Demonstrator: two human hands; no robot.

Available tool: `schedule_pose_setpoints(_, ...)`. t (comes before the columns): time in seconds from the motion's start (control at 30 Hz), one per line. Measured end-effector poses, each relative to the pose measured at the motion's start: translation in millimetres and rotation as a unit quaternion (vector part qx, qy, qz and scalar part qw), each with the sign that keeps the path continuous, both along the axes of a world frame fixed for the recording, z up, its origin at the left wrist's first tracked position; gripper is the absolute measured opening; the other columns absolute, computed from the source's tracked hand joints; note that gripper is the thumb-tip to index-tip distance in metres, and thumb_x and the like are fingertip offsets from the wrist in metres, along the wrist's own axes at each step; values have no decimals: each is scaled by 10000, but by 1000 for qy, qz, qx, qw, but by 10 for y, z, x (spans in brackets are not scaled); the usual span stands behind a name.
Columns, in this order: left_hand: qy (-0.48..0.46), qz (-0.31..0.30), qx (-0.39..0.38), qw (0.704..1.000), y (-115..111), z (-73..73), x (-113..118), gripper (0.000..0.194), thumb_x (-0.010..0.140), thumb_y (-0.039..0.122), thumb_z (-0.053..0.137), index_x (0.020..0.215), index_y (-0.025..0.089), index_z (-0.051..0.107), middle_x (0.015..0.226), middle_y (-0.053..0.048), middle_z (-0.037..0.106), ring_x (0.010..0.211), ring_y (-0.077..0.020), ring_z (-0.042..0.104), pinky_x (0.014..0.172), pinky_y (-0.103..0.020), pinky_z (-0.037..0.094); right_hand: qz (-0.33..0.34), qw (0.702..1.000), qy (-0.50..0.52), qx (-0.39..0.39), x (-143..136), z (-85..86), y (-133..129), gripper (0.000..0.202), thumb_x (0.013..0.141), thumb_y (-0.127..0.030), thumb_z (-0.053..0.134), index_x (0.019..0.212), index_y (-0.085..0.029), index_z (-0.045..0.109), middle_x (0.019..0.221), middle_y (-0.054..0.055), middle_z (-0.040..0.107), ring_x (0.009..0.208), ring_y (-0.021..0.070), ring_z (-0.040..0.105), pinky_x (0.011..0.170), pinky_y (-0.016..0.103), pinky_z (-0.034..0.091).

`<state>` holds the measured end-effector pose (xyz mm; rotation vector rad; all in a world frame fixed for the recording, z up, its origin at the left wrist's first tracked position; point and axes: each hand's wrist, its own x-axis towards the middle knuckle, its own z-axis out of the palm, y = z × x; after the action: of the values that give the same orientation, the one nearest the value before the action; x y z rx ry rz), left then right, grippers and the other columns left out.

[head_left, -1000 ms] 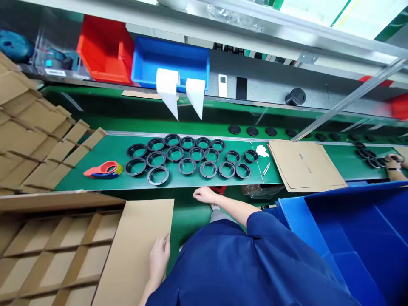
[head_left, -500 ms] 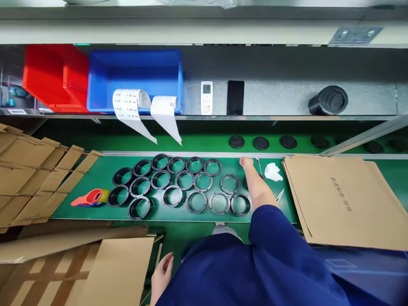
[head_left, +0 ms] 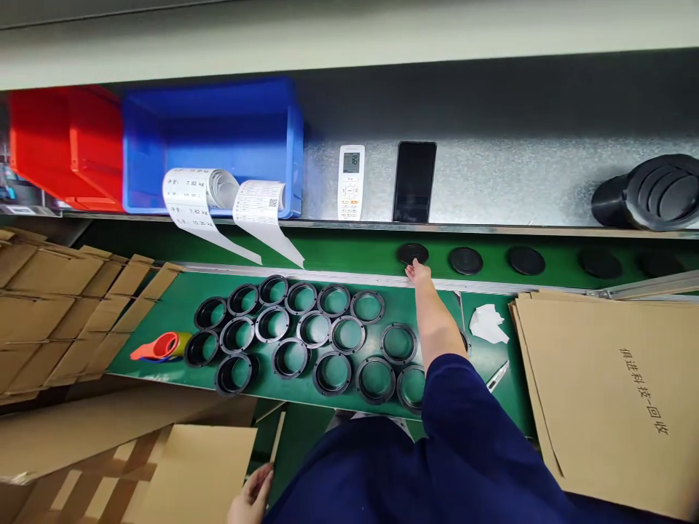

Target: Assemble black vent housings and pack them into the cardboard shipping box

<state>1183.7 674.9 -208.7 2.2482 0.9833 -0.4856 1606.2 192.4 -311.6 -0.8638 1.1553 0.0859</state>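
My right hand (head_left: 418, 270) reaches across the bench to the back strip. Its fingers are closed on the near edge of a flat black disc (head_left: 412, 252), the leftmost in a row of several. The neighbouring black disc (head_left: 466, 260) lies a little to the right. My left hand (head_left: 252, 496) hangs low beside a cardboard box (head_left: 196, 473), its fingers curled together with nothing visible in them. Between the hands, several black flanged rings (head_left: 333, 372) stand in rows on the green bench (head_left: 180, 378). My right forearm partly hides a ring behind it.
A red bin (head_left: 65, 145), blue bin (head_left: 212, 131), remote control (head_left: 350, 182), phone (head_left: 415, 182) and black disc stack (head_left: 649, 193) occupy the shelf. Paper labels (head_left: 202, 218) hang over its edge. Tape (head_left: 164, 346), a white tissue (head_left: 488, 324), a knife (head_left: 497, 376) and cardboard sheets (head_left: 606, 393) lie below.
My right hand has moved from above the bench's back edge onto the leftmost disc. My left hand appears lower and further left. The camera view has shifted and come closer to the shelf.
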Motion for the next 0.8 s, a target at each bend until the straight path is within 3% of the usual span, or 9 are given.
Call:
schedule_pose_setpoints(0.13, -62, -2, -57, 996, -195, 219, 647, 326, 545, 629, 636, 726, 365, 700, 889, 10, 801, 1032, -400, 728, 993, -509, 555, 44, 996, -74, 39, -219, 299, 436, 277, 989, -201, 611, 800, -213, 409, 573, -84, 546, 528, 45, 547, 597, 141, 543)
schedule_pose_setpoints(0.27, -142, -35, -178, 973, -643, 416, 1470, 558, 653, 612, 728, 1015, 187, 712, 1180, -157, 742, 1185, -371, 661, 1102, -525, 466, 158, 968, -151, 128, -887, 655, 1148, 268, 873, -213, 761, 792, -189, 508, 635, -40, 622, 603, 83, 627, 661, 214, 589)
schedule_pose_setpoints(0.33, -203, -12, -315, 927, -876, 499, 1847, 740, 686, 576, 761, 1285, 170, 606, 1385, -209, 621, 1304, -357, 581, 1104, -526, 458, 218, 940, -201, 170, -1313, 838, 1512, 285, 798, -272, 836, 818, -183, 566, 674, -29, 645, 632, 100, 651, 670, 229, 592)
schedule_pose_setpoints(0.4, -233, -31, -460, 856, -1051, 573, 2143, 867, 765, 521, 740, 1509, 258, 383, 1557, -176, 455, 1380, -332, 511, 1093, -536, 464, 264, 907, -263, 194, -1715, 1023, 1833, 336, 747, -358, 872, 869, -188, 609, 717, -31, 657, 647, 100, 657, 670, 225, 586)
schedule_pose_setpoints(0.47, -255, -38, -548, 795, -1153, 653, 2324, 874, 818, 511, 703, 1557, 288, 292, 1580, -141, 427, 1408, -317, 479, 1114, -525, 446, 285, 888, -305, 194, -2041, 1201, 2093, 388, 727, -431, 874, 928, -197, 638, 747, -33, 663, 660, 100, 659, 678, 229, 586)
schedule_pose_setpoints(0.57, -226, -37, -646, 728, -1171, 794, 2400, 850, 849, 686, 582, 1531, 228, 363, 1524, -147, 493, 1393, -345, 485, 1116, -534, 443, 290, 891, -308, 165, -2346, 1421, 2330, 443, 718, -527, 855, 943, -204, 653, 757, -16, 677, 691, 127, 665, 707, 270, 593)
schedule_pose_setpoints(0.67, -162, -54, -702, 691, -1078, 909, 2386, 895, 843, 819, 441, 1495, 206, 425, 1473, -150, 544, 1367, -364, 505, 1092, -556, 458, 345, 890, -290, 67, -2483, 1593, 2332, 534, 807, -712, 672, 860, -181, 668, 764, 46, 688, 709, 176, 663, 708, 335, 591)
schedule_pose_setpoints(0.73, -122, -66, -715, 685, -1011, 963, 2379, 897, 855, 841, 368, 1478, 200, 448, 1457, -145, 559, 1368, -363, 501, 1094, -566, 449, 345, 892, -267, -121, -2549, 1716, 2233, 594, 904, -737, 503, 821, -175, 675, 773, 72, 675, 737, 200, 647, 744, 373, 577)
schedule_pose_setpoints(0.8, -75, -80, -723, 682, -969, 1007, 2371, 940, 855, 867, 279, 1479, 184, 446, 1449, -160, 560, 1371, -381, 491, 1081, -602, 440, 291, 848, -257, -362, -2623, 1855, 2124, 539, 977, -650, 441, 906, -184, 702, 887, 89, 672, 890, 231, 634, 881, 421, 544)
